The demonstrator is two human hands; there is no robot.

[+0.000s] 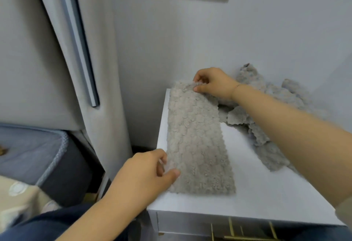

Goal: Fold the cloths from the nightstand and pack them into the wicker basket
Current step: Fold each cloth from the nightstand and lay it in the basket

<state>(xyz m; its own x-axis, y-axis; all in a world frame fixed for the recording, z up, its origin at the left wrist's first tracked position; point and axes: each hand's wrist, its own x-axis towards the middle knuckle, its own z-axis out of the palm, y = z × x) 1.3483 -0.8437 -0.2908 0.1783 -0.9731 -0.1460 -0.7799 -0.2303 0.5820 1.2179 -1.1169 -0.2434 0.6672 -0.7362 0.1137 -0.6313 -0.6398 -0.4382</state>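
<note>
Cloths: one folded (198, 137), pinched by two hands, one crumpled (270, 111).

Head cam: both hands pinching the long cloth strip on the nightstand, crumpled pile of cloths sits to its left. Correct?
Not quite. In the head view the crumpled pile lies to the right of the cloth strip, not the left. The rest holds: left hand and right hand pinch the strip's ends on the nightstand.

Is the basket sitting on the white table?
No, the white nightstand holds only a fluffy cloth and a crumpled pile.
</note>
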